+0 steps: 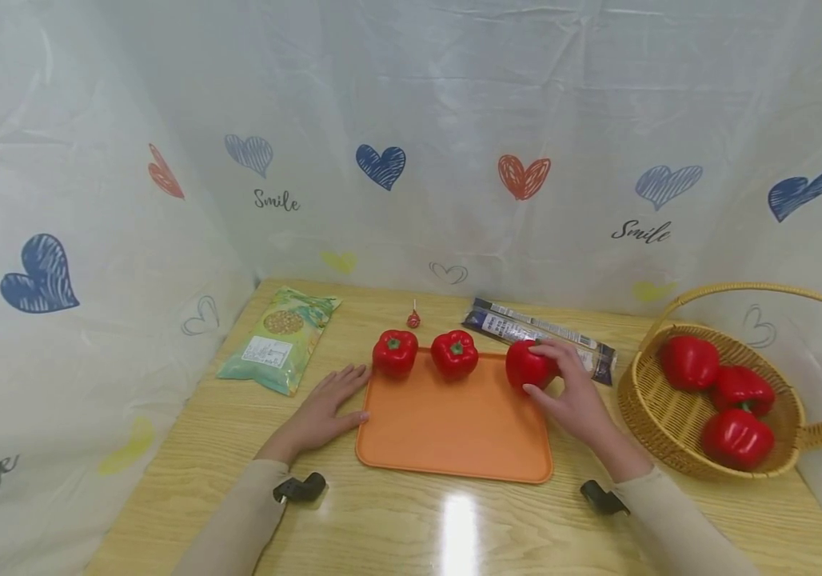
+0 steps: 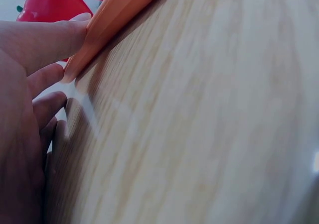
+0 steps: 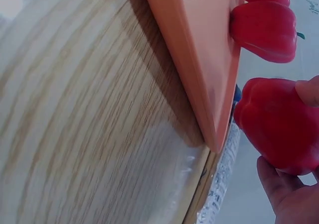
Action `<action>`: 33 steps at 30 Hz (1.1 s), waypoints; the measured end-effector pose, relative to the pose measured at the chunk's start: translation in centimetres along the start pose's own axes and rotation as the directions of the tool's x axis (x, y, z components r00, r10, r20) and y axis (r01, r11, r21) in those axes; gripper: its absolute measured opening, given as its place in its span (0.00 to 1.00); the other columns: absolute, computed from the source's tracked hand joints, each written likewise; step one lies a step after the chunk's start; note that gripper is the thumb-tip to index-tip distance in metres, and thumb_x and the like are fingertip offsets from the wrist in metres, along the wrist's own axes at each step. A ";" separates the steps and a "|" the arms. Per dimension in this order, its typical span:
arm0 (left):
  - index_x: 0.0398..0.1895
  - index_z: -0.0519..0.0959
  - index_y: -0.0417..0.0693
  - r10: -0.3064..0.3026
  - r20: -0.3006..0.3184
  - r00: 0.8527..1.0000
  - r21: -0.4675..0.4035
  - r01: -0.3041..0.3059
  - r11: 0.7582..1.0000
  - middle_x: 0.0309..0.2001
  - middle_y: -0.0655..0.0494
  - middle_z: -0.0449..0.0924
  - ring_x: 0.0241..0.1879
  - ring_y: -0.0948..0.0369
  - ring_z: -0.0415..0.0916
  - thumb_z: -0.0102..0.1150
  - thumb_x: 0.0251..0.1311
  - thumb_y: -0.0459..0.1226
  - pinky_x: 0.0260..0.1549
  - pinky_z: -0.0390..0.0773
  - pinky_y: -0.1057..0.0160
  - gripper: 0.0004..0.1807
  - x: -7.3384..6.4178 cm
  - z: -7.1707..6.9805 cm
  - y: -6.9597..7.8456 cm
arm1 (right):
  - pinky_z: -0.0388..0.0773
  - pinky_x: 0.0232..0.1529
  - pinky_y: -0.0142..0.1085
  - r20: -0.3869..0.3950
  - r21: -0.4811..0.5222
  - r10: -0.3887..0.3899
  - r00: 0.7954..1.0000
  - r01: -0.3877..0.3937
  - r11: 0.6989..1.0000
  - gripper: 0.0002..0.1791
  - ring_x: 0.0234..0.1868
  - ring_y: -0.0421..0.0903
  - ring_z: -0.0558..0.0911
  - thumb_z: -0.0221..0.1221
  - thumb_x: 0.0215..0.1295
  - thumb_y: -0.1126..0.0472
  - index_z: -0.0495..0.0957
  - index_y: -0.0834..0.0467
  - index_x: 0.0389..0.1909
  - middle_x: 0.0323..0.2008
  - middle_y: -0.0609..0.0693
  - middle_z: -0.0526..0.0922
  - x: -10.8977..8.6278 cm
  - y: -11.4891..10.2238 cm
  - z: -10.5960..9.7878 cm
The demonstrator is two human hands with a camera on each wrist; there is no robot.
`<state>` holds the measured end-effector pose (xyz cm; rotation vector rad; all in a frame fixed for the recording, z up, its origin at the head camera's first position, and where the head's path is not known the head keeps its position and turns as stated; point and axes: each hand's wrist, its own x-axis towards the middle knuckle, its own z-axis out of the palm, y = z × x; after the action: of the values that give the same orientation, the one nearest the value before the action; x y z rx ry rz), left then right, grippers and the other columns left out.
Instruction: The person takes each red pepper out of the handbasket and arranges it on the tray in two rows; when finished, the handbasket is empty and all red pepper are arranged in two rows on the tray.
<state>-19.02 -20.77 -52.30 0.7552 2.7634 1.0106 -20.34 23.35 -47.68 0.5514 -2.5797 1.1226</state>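
Note:
An orange tray lies on the wooden table. Two red bell peppers, a left one and a middle one, stand stem up along its far edge. My right hand grips a third red bell pepper at the tray's far right corner. In the right wrist view this held pepper appears raised off the tray, between thumb and fingers. My left hand lies with fingers extended at the tray's left edge. Its thumb touches the rim in the left wrist view.
On the right stands a wicker basket with a tall handle, holding three red bell peppers. A green bag of grain lies at the left. Behind the tray are a lollipop and long dark packets. A printed curtain surrounds the table.

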 end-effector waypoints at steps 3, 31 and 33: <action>0.80 0.58 0.48 -0.001 0.001 1.000 -0.002 0.001 1.000 0.80 0.48 0.54 0.80 0.47 0.43 0.61 0.69 0.51 0.78 0.39 0.43 0.41 0.0 0.0 0.0 | 0.80 0.55 0.59 0.005 0.024 -0.008 1.000 0.008 1.000 0.35 0.63 0.63 0.72 0.74 0.52 0.71 0.73 0.59 0.62 0.65 0.62 0.68 0.3 0.0 0.5; 0.80 0.59 0.48 -0.003 -0.003 1.000 0.007 0.003 1.000 0.80 0.49 0.54 0.80 0.47 0.44 0.60 0.69 0.52 0.77 0.39 0.44 0.41 0.0 0.1 -0.3 | 0.69 0.63 0.69 0.034 -0.001 0.091 0.995 -0.091 0.996 0.23 0.73 0.68 0.62 0.71 0.62 0.62 0.77 0.56 0.57 0.74 0.63 0.63 0.8 0.4 2.1; 0.80 0.59 0.47 0.003 -0.009 1.000 0.007 -0.003 1.000 0.79 0.48 0.55 0.80 0.47 0.44 0.60 0.69 0.52 0.77 0.40 0.43 0.41 0.0 0.2 -0.3 | 0.69 0.63 0.69 0.025 -0.009 0.092 0.995 -0.092 0.996 0.23 0.72 0.68 0.63 0.71 0.62 0.63 0.78 0.57 0.57 0.73 0.63 0.63 0.7 0.3 2.0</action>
<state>-19.12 -20.89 -52.62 0.7574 2.7753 1.0082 -21.30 21.94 -48.91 0.4522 -2.6544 1.1409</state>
